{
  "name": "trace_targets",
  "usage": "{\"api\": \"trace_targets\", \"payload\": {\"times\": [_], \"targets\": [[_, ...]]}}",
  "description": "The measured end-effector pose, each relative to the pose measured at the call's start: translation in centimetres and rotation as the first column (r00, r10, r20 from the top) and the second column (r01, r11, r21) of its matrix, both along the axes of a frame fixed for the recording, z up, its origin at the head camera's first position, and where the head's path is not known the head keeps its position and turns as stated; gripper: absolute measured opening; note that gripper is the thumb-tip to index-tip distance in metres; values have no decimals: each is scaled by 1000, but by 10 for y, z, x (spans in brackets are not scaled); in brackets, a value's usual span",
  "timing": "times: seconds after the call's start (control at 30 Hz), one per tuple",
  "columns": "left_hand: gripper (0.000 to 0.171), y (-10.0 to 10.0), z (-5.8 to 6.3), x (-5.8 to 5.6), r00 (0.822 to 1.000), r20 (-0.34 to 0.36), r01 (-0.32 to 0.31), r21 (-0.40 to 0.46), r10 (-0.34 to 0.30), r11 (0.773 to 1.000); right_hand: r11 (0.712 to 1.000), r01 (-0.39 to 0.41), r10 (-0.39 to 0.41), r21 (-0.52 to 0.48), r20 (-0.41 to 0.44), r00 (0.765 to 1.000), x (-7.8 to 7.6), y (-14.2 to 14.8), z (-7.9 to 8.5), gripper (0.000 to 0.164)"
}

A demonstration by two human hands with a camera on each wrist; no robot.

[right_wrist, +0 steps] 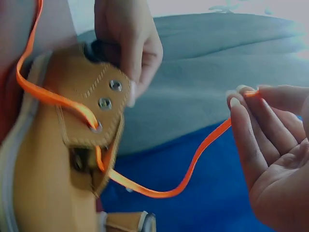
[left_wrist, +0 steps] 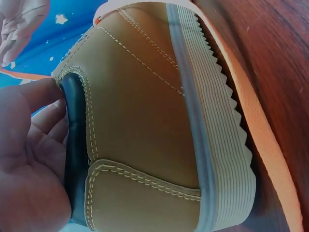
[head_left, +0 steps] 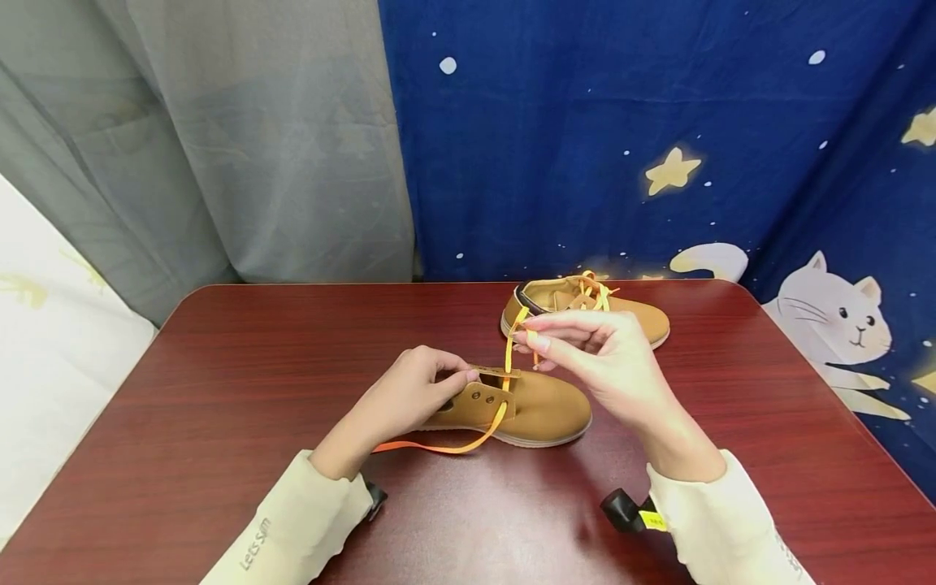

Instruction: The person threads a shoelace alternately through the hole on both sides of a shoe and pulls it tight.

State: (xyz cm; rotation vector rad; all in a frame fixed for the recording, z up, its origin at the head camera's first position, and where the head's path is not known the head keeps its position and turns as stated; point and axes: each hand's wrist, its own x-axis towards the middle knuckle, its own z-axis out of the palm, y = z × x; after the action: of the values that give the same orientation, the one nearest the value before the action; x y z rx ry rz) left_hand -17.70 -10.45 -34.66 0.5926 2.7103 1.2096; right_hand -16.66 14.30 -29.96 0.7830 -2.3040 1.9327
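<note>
A tan lace-up shoe (head_left: 552, 406) rests on the table, toe to the right. My left hand (head_left: 405, 398) grips it by the ankle opening; the left wrist view shows the thumb at the dark collar lining (left_wrist: 76, 130). An orange shoelace (right_wrist: 169, 193) runs through the front eyelet of the near flap and across to the far flap. From there it rises to my right hand (head_left: 607, 357), which pinches its end between thumb and fingertips (right_wrist: 236, 102) above the shoe. Two eyelets (right_wrist: 110, 94) on the near flap hold no lace. The lace's other length trails along the sole.
Behind my right hand, a second tan shoe (head_left: 643, 323) with tied yellow-orange laces stands near the table's back edge. The reddish-brown table (head_left: 256, 349) ends at a grey curtain (head_left: 292, 162) and a blue starry curtain (head_left: 548, 146).
</note>
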Motion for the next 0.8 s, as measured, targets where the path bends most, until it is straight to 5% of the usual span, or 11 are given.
{"api": "trace_targets", "payload": {"times": [0.27, 0.53, 0.8], "targets": [[18, 1, 2, 1, 1000, -4, 20, 17, -20, 1000, 997, -63, 68, -45, 126, 990, 6, -9, -17, 30], [17, 0, 2, 1, 1000, 2, 19, 13, -19, 1000, 999, -7, 18, -45, 247, 969, 7, -23, -30, 29], [19, 1, 4, 0, 999, 28, 20, -13, -20, 1000, 1000, 29, -30, 9, 172, 985, 9, -29, -47, 21]]}}
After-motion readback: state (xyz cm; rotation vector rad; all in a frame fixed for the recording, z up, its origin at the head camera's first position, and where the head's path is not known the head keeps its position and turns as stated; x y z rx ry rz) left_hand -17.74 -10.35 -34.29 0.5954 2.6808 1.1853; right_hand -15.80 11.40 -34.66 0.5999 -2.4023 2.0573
